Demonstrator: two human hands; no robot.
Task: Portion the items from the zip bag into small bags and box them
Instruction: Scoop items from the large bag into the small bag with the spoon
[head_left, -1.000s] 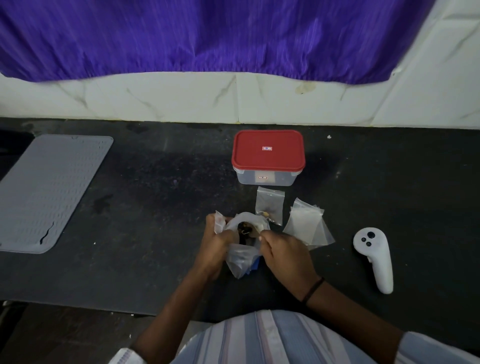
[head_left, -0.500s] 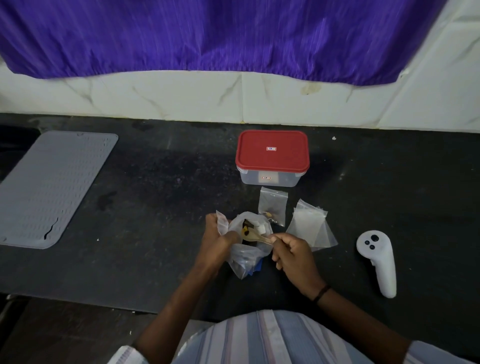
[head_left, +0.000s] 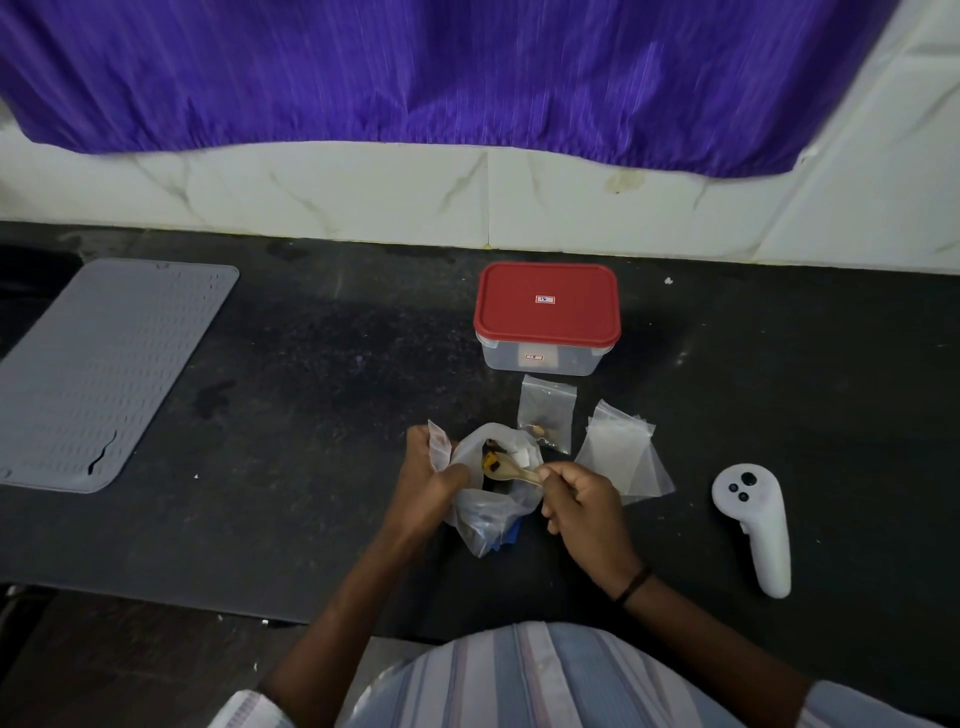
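An open clear zip bag (head_left: 493, 512) with mixed dark and yellow items stands on the black counter near its front edge. My left hand (head_left: 428, 478) grips the bag's left rim. My right hand (head_left: 576, 499) pinches the handle of a small wooden spoon (head_left: 511, 472), whose bowl lies over the bag's mouth with a few pieces on it. A small clear bag (head_left: 545, 410) with a few items lies just beyond. A stack of small clear bags (head_left: 623, 452) lies to the right. The clear box with a red lid (head_left: 546, 304) stands closed farther back.
A white hand controller (head_left: 753, 525) lies at the right on the black counter (head_left: 311, 389). A grey ribbed mat (head_left: 98, 374) covers the far left. A white tiled wall and a purple curtain run along the back.
My right hand has drawn back to the right out of the bag's mouth, bringing the spoon up with pieces on it. My left hand has kept its hold on the rim.
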